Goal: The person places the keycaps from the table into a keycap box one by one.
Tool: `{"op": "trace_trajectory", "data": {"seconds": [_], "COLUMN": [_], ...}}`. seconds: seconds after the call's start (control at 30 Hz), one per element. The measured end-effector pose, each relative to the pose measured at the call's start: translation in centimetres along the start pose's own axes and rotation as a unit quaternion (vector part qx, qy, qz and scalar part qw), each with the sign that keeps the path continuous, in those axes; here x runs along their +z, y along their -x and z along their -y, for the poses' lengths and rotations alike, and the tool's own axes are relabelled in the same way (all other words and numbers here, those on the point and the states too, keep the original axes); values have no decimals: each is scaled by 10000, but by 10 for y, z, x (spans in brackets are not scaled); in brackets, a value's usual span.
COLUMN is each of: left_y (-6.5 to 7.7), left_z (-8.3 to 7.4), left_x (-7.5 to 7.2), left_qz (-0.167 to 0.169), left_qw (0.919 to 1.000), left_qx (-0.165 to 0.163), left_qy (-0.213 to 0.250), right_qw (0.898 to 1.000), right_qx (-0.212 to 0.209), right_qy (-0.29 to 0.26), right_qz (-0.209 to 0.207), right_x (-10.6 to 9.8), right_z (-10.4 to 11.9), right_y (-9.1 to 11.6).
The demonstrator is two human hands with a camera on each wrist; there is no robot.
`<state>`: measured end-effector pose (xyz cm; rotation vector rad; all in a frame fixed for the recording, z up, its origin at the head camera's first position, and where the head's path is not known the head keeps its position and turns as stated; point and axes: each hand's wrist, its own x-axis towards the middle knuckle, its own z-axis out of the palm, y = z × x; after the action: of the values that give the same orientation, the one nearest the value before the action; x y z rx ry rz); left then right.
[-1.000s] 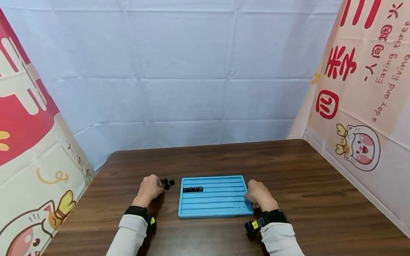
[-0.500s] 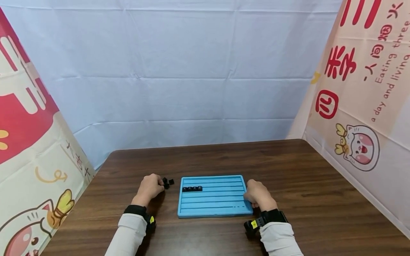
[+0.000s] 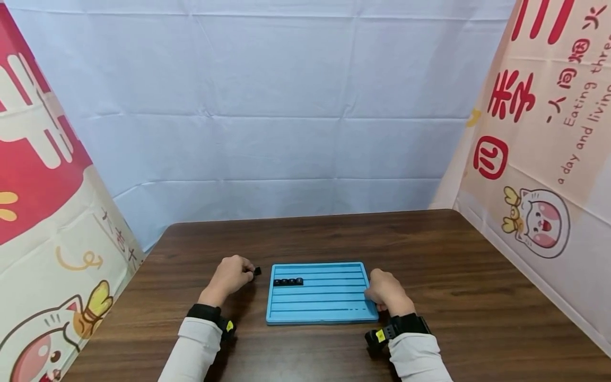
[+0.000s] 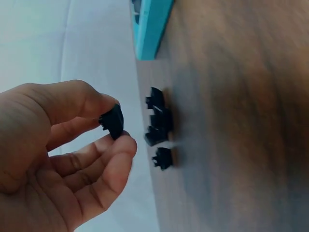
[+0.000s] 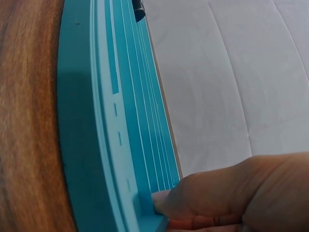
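Note:
My left hand (image 3: 230, 277) is left of the blue ridged tray (image 3: 324, 298). In the left wrist view, its thumb and fingertips pinch a black keycap (image 4: 114, 121), stem side showing. Several loose black keycaps (image 4: 159, 118) lie on the table just beyond that hand; in the head view the hand covers most of them, leaving one keycap (image 3: 258, 271) visible. A short row of black keycaps (image 3: 288, 282) sits in a slot at the tray's left side. My right hand (image 3: 385, 291) grips the tray's right edge, thumb over the rim (image 5: 161, 198) near a corner.
The brown wooden table (image 3: 305, 353) lies under everything. A pale cloth (image 3: 286, 116) hangs behind it, with printed cloths (image 3: 539, 159) at the right and left sides. Each wrist wears a black strap with a camera (image 3: 379, 339).
My left hand has moved a little right and away from me, now covering most of the loose keycaps in the head view. The right hand and tray keep their places.

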<state>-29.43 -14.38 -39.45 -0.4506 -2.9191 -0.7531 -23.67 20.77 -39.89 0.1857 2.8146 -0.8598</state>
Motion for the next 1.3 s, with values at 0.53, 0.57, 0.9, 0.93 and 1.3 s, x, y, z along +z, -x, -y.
{"op": "trace_trajectory", "data": {"seconds": [0.53,0.57,0.9,0.93,1.3], "left_y": [0,0,2,2,1], "left_z": [-14,-15,-16,-16,-7], "left_x": [-6,-5,0,0,4], "left_qz": [-257,-263,-64,-39,97], "left_qw": [9987,9987,9977,9974,9978], "left_qx": [385,372,407,443,476], "left_qy": [207,225,537,570,460], "right_qw": [9999,10000,10000,10000,9999], "right_qx": [-78,-75,-33,-30,-136], "right_qy": [-62,-62,-59,-56,-12], "right_qz": [13,8,14,10,103], "right_x": [-1,-1,-3,-2,-4], "right_z": [-1,-1,0,0,-1], "right_y": [2,2,1,1,2]}}
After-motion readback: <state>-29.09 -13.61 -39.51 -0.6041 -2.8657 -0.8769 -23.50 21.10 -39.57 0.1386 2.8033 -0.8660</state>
